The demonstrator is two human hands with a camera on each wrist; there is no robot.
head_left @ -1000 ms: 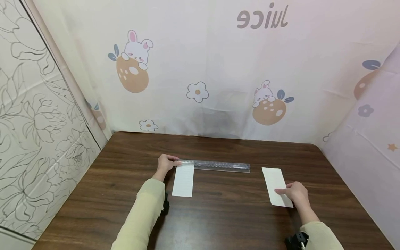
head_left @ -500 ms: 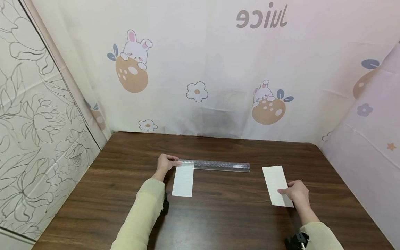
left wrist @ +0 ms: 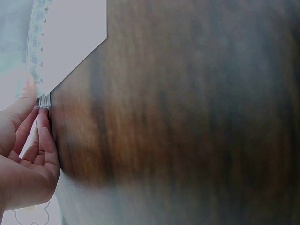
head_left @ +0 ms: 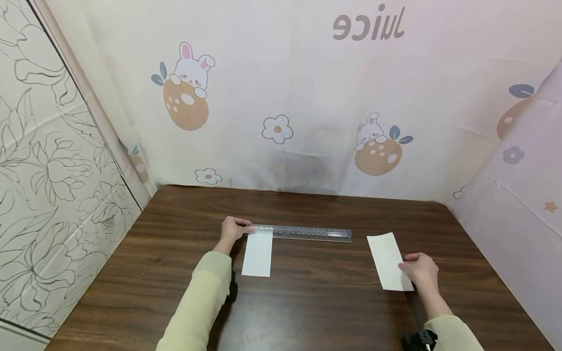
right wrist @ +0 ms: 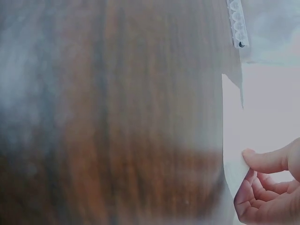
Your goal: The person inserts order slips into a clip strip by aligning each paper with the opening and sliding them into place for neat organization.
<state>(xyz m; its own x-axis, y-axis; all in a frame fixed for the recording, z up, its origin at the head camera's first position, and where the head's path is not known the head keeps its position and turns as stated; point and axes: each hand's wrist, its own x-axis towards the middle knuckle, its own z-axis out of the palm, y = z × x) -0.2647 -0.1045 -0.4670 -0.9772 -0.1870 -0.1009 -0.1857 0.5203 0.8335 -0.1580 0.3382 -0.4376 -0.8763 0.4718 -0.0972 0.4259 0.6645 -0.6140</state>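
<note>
A clear plastic ruler (head_left: 311, 234) lies across the far part of the table. Its left end is pinched by my left hand (head_left: 232, 230), the thumb on top, as the left wrist view also shows. One white lined paper slip (head_left: 257, 256) meets the ruler there, its far edge seen through the plastic. Off to the right, my right hand (head_left: 422, 270) pinches the right edge of a second lined slip (head_left: 387, 261) between thumb and fingers. In the right wrist view that slip (right wrist: 231, 136) looks bent and partly raised. The fingertips behind it are hidden.
The brown wood-grain table (head_left: 316, 297) reaches back to a printed curtain (head_left: 307, 97). A flower-patterned panel (head_left: 57, 161) borders the left side. Dark wrist cameras sit under both sleeves; the right one (head_left: 419, 339) is close to the tabletop.
My right hand has shifted slightly right, its thumb sliding from the slip's face toward its edge. That slip has moved and turned a little. The left hand, ruler and left slip look unmoved.
</note>
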